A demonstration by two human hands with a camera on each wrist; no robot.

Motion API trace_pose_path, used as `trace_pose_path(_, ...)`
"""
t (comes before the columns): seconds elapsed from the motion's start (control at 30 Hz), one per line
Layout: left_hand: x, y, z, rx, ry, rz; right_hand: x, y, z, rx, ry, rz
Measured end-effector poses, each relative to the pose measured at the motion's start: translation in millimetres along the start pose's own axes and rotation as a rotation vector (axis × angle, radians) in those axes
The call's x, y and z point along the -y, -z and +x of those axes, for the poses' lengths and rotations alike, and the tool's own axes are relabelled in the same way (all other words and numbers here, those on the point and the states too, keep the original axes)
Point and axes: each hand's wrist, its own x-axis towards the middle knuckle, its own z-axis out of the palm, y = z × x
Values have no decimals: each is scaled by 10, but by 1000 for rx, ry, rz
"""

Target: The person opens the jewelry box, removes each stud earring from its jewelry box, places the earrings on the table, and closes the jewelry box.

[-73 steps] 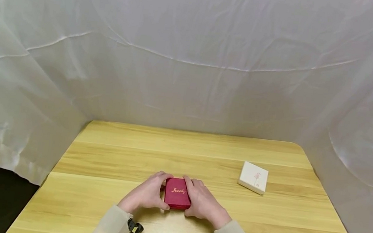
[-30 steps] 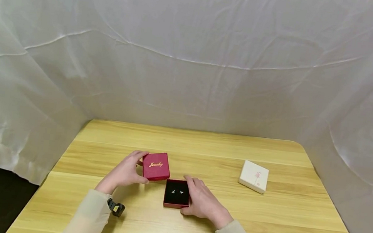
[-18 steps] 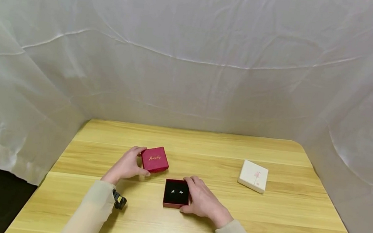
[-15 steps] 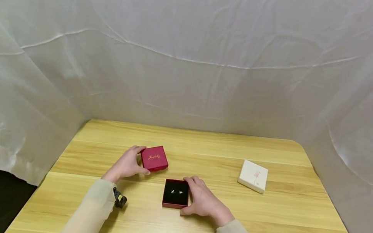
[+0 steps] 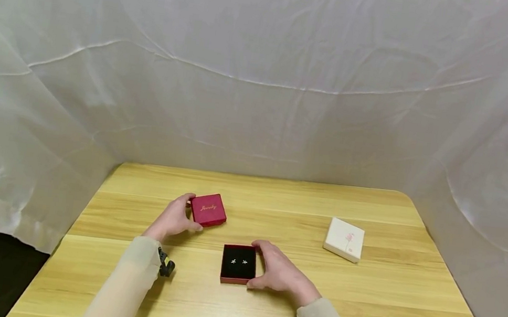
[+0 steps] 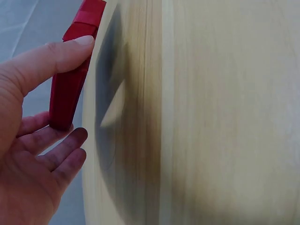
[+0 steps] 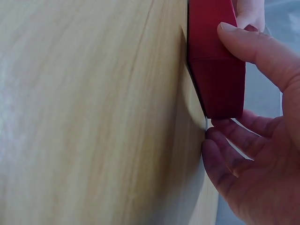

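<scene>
In the head view, my left hand (image 5: 172,219) grips a red box lid (image 5: 208,209) with gold "Jewelry" lettering by its left side. The left wrist view has the thumb on one side of the lid (image 6: 70,89), which casts a shadow on the table. Nearer me sits the red jewelry box base (image 5: 237,281), uncovered, its black insert holding a pair of small silver star-shaped earrings (image 5: 234,261). My right hand (image 5: 280,273) holds this base at its right end, thumb at the near corner and index finger at the far one. Its fingertips (image 7: 215,138) show beside the box.
A square white box (image 5: 344,238) with a pink flower print lies at the back right of the wooden table (image 5: 382,312). Pale fabric (image 5: 258,127) hangs behind the table and along both sides.
The lid has come off the base in my left hand and moved left and away from me, baring the earrings. My right hand stays at the base, its palm drawn slightly right.
</scene>
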Motion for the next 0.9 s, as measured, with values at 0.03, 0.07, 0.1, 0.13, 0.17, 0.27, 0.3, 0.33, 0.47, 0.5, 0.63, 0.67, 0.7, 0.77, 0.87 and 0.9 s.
trace_pose_path(0.03,4,-2,5,0,-1,3,-1,2,0,0,-2,4)
trace_pose_path(0.07,6,-4,8,-1,-2,5,0,4,-1,0,-3,6)
trace_pose_path(0.1,9,-7,11,1,-4,9,1,5,-2,1,-3,9)
trace_pose_path(0.13,13,-8,13,2,-8,13,2,6,-3,0,1,12)
trace_pose_path(0.17,15,-11,16,2,-10,17,2,8,-5,2,-1,14)
trace_pose_path(0.27,26,-19,24,2,-17,26,-3,6,-6,4,-3,17)
trace_pose_path(0.3,32,-22,27,2,-28,33,-6,5,-5,4,-1,20)
trace_pose_path(0.33,37,-24,31,0,-35,36,-9,4,-3,3,0,21)
trace_pose_path(0.47,64,-40,44,-14,-51,46,-19,-2,2,1,5,28)
trace_pose_path(0.5,71,-44,46,-15,-52,46,-20,-2,2,1,7,28)
trace_pose_path(0.63,83,-59,44,-5,-37,32,-20,-5,-5,0,7,28)
trace_pose_path(0.67,85,-62,41,-2,-36,29,-19,-5,-7,1,4,29)
trace_pose_path(0.7,85,-63,38,2,-35,26,-17,-3,-9,0,2,29)
trace_pose_path(0.77,87,-66,30,6,-35,25,-13,-4,-12,2,-5,30)
trace_pose_path(0.87,78,-58,3,-1,-22,43,-4,-2,-16,-2,-6,31)
trace_pose_path(0.9,71,-52,-12,-3,-16,52,-2,-3,-18,-4,-3,30)
